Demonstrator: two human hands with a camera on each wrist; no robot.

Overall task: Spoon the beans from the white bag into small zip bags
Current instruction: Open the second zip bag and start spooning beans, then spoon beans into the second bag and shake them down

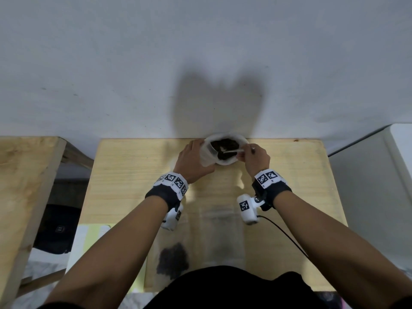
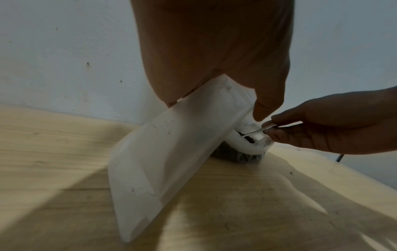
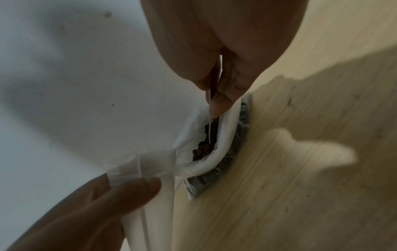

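1. Standing at the 12 o'clock edge of the wooden table [image 1: 289,175], against the wall [image 1: 200,52], the white bag [image 1: 223,162] has its mouth rolled open over dark beans [image 1: 224,144].
2. The right hand [image 1: 255,158], at 3 o'clock of the bag, pinches one spoon [image 1: 230,150] by its handle, the bowl end over the beans.
3. The left hand [image 1: 192,160], at 9 o'clock, grips a small zip bag [image 2: 163,161] between thumb and fingers, held tilted beside the white bag's mouth.
4. Only the left wrist view shows this zip bag's full length, its lower corner down at the table; the head view shows just its top.
5. Only the right wrist view shows single beans and a greyish clear layer under the rolled white rim.
6. Only the head view shows further zip bags at 6 o'clock: one holding beans [image 1: 172,260], one clear [image 1: 219,233].
7. Counted: two hands, one spoon, one white bag, three zip bags.
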